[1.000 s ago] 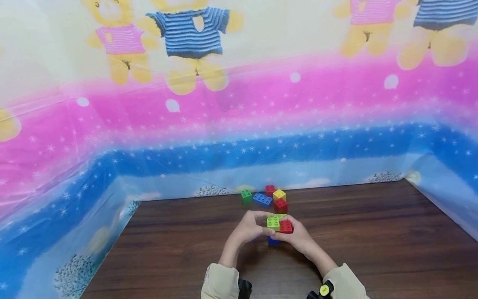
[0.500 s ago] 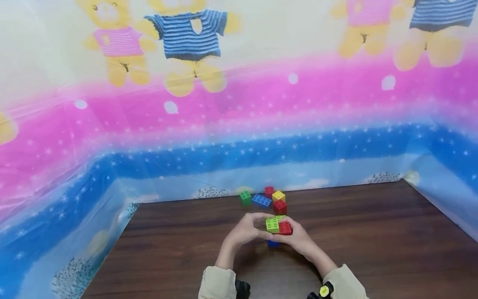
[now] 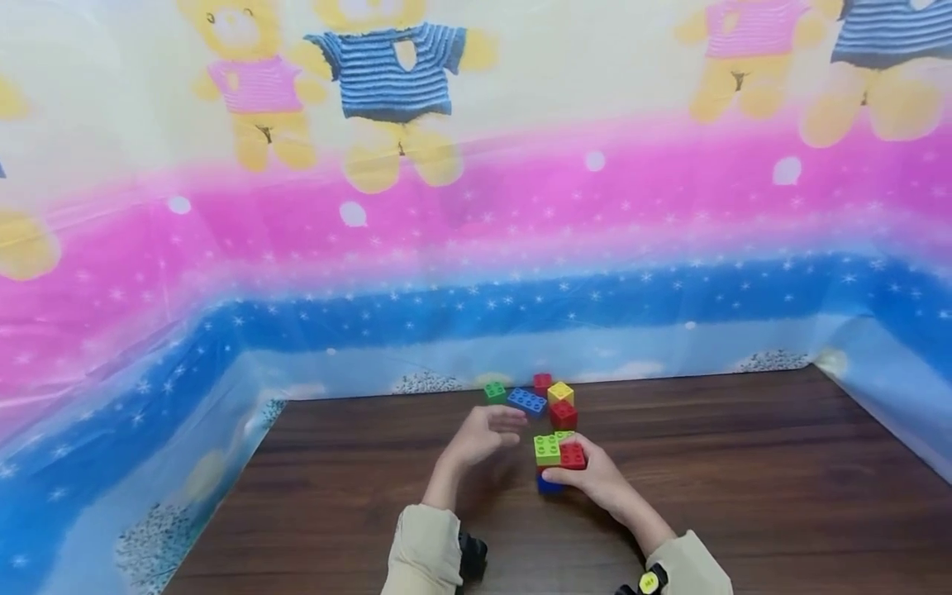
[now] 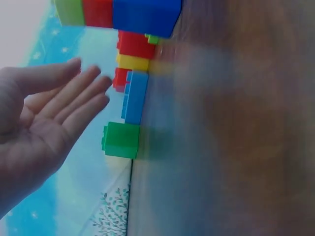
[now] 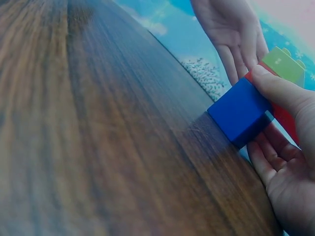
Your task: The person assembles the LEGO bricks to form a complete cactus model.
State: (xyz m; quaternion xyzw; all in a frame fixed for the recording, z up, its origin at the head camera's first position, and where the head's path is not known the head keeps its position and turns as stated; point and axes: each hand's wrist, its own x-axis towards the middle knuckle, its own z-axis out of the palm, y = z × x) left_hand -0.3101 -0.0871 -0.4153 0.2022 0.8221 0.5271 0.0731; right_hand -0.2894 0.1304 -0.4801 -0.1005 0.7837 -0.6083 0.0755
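Note:
In the head view, my right hand (image 3: pixel 601 483) grips a small stack of toy building blocks, thumb on the near side and fingers behind. A lime green block (image 3: pixel 546 449) tops the stack beside a red block (image 3: pixel 572 457), with more lime behind. At the bottom is a dark blue block (image 5: pixel 240 110), close to the table; whether it touches cannot be told. My left hand (image 3: pixel 479 436) is to the left of the stack, apart from it, holding nothing. Its fingers extend fairly straight in the left wrist view.
Along the back edge of the wooden table (image 3: pixel 357 496) sit a green block (image 3: pixel 494 392), a lighter blue block (image 3: pixel 527 402), a yellow block (image 3: pixel 560 393), a red block (image 3: pixel 563 415) and another red block (image 3: pixel 542 382). A printed cloth (image 3: pixel 446 330) rises behind.
My left hand has let go of the block stack and moved left, away from it. The right hand keeps its grip. The head view has shifted slightly.

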